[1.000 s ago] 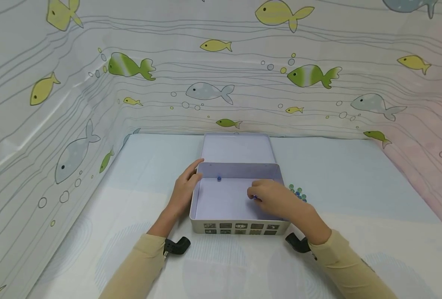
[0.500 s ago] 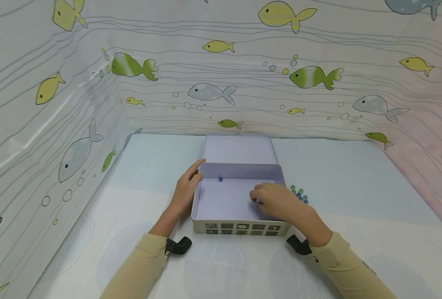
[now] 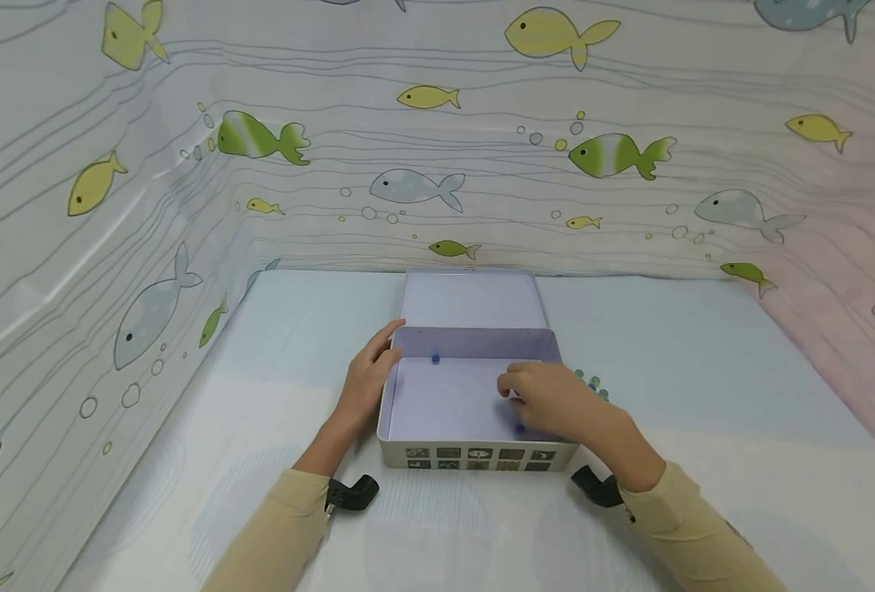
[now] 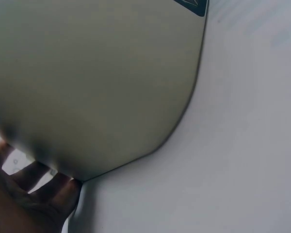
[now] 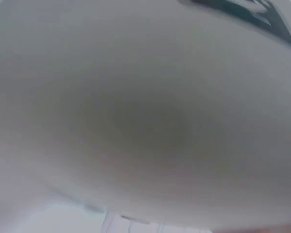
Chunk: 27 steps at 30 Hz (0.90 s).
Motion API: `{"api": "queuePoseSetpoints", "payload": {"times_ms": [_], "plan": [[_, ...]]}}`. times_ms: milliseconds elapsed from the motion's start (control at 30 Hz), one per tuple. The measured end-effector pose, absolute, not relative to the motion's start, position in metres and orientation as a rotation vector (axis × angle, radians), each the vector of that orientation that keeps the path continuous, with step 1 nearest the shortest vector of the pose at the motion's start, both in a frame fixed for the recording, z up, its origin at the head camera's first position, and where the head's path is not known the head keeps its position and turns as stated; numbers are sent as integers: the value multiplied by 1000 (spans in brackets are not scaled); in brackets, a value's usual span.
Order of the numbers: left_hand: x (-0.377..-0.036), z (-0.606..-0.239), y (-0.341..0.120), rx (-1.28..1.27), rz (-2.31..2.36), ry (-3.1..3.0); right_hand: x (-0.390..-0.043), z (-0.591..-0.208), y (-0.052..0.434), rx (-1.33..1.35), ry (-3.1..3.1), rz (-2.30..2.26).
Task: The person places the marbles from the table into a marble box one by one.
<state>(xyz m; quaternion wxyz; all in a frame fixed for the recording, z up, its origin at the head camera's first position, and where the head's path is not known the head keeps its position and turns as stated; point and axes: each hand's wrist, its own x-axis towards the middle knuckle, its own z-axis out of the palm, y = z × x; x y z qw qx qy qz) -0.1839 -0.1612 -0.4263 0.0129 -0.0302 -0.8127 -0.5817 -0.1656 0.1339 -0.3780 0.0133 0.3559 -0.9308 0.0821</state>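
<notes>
The shallow white tin (image 3: 474, 454), picture tiles along its near wall, sits open before me on the pale table (image 3: 704, 345). My left hand (image 3: 367, 382) rests flat-fingered against its left wall. My right hand (image 3: 556, 403) hovers inside, fingers curled; I cannot tell whether it pinches anything. One blue marble (image 3: 435, 359) lies by the far wall, more marbles (image 3: 593, 384) outside to the right. Only the head view shows these; the left wrist view shows just the tin's blurred corner (image 4: 97, 87).

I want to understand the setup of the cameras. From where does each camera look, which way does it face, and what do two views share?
Head: worn on the head, facing forward and down at the open tin box; both forearms, left hand and right hand show.
Left wrist: pressed close to the box's outer wall; left fingers show below.
Right wrist: so close to a pale surface that everything blurs; no hand shows clearly.
Shared: head and left wrist both show the box and left hand.
</notes>
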Motion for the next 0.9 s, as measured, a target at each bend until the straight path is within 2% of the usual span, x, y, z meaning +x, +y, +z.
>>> {"api": "queuePoseSetpoints", "payload": {"times_ms": [367, 700, 900], "plan": [[-187, -430, -162, -96, -1813, -2528, -174, -352, 160, 985, -2917, 434], [-172, -400, -155, -88, -1806, -2579, -178, -339, 178, 952, -2861, 519], [-181, -416, -159, -76, -1818, -2563, -179, -333, 188, 896, -2888, 507]]}}
